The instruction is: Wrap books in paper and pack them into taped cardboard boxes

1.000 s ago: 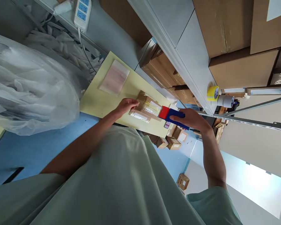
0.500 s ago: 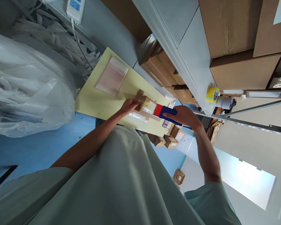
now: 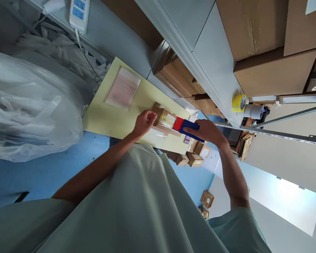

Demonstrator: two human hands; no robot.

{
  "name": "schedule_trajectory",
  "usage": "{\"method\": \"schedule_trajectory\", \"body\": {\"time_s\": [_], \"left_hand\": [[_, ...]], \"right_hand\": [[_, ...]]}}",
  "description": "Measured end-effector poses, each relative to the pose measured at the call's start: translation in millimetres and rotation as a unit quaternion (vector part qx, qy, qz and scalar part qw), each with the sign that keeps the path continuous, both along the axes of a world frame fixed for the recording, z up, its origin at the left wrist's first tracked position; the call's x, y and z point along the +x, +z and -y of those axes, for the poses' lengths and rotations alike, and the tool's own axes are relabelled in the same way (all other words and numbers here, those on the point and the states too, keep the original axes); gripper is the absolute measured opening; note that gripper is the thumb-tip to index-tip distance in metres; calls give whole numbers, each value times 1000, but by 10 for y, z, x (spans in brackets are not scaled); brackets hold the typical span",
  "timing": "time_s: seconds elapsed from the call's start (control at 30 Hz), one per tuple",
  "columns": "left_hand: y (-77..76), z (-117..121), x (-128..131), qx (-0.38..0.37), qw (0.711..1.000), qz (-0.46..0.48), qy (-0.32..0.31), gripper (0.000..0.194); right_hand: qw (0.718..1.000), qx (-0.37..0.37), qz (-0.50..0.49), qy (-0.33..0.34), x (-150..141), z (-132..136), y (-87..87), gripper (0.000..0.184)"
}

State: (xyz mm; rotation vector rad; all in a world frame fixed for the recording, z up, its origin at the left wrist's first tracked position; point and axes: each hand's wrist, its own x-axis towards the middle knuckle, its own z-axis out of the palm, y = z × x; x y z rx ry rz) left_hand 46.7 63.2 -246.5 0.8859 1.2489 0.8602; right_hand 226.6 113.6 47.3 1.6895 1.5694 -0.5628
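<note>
A small cardboard box [image 3: 165,118] with shiny clear tape over it lies on the pale yellow tabletop [image 3: 100,121]. My right hand [image 3: 209,131] is wrapped round the blue handle of a tape dispenser [image 3: 187,127]. The dispenser's red, toothed end rests at the right part of the box top. My left hand [image 3: 145,123] is just beside the left end of the box, fingers curled in towards the thumb. Whether it touches the box or pinches anything small cannot be made out.
A pinkish-white sheet or pad [image 3: 123,88] lies on the tabletop. A large clear plastic bag [image 3: 34,109] bulges at left. A power strip [image 3: 79,15] sits on the grey ledge. Tape rolls [image 3: 238,102] and large cartons [image 3: 252,28] stand on the shelf. Small boxes [image 3: 195,160] are beyond the table.
My left hand has drawn back slightly from the box's left end, and its fingers have curled. My right hand and the tape dispenser stay at nearly the same place. The view has shifted a little.
</note>
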Motion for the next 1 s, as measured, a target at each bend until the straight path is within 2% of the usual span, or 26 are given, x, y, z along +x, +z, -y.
{"method": "schedule_trajectory", "body": {"time_s": [0.1,0.2,0.5,0.8,1.0], "left_hand": [[187,-133,139,14,1000,5,-5,19],[223,-227,238,11,1000,2,-5,15],[95,-178,421,18,999,-43,8,9],[-130,-2,545,43,986,-151,49,13],[-152,118,698,66,973,-188,114,17]], "right_hand": [[1000,0,2,4,8,31,-30,66],[1000,8,3,4,39,64,-48,64],[1000,17,-12,-2,217,186,-162,65],[999,-17,-40,-14,781,347,-570,70],[995,-18,-98,-17,1151,450,-834,70]]}}
